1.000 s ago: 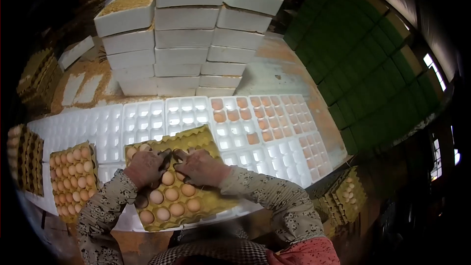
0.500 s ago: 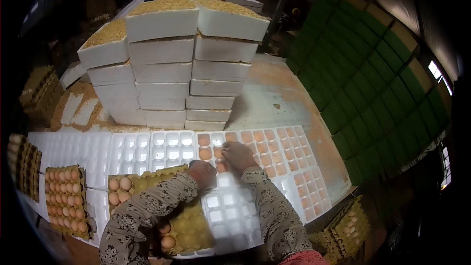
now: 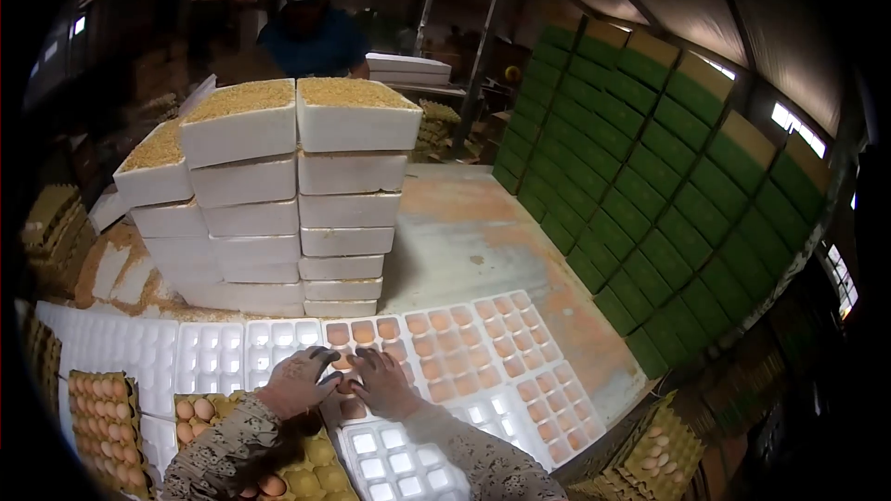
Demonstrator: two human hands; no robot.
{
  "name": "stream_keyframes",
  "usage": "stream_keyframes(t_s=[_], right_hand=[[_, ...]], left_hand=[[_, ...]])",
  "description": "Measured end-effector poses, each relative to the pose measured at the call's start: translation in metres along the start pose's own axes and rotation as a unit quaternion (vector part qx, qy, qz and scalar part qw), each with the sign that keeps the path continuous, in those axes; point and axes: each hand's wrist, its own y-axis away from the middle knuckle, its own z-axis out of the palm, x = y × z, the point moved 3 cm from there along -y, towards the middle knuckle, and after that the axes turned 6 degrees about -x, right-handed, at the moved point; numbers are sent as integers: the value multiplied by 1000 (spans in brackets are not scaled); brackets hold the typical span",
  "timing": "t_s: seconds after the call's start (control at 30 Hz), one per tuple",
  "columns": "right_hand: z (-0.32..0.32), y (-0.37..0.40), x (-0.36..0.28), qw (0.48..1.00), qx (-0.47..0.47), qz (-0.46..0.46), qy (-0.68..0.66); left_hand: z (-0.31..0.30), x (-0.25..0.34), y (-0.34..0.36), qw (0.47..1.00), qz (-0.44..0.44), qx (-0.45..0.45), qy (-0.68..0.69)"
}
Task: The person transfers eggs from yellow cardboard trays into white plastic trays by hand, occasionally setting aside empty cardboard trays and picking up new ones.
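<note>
My left hand (image 3: 299,382) is over the left side of a white foam tray (image 3: 325,323), fingers apart and bent towards its cells. Close beside it, my right hand (image 3: 382,386) reaches over the same tray with its fingers spread. Brown eggs (image 3: 364,331) fill the tray's far cells, and more lie under and between my fingertips, partly hidden. Below my left forearm is a yellowish egg carton (image 3: 311,473), with eggs at its left side and bare pockets at its right. Nearer me is a white foam tray with bare cells (image 3: 394,464).
Stacked white foam boxes (image 3: 246,181) topped with yellow grainy material stand behind the trays. A person (image 3: 316,42) is behind them. Green boxes (image 3: 640,167) form a wall at the right. Egg-filled foam trays (image 3: 455,353) lie right of my hands; a loaded egg carton (image 3: 102,417) is left.
The view has tilted up, so the trays sit lower and further left. My left hand has gone from curled to spread fingers over the tray. Another far-row cell now shows an egg.
</note>
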Motion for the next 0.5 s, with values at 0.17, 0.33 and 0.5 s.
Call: stream_keyframes(t_s=[0.17,0.33,0.5], right_hand=[[26,80,-39,992,-83,-8,94],[-58,83,-140,987,78,53,-134],[-51,90,-242,978,-122,-153,-70]], left_hand=[[-78,-22,123,984,-47,136,107],[-102,-71,259,955,-135,220,146],[-62,-67,311,975,-118,127,140]])
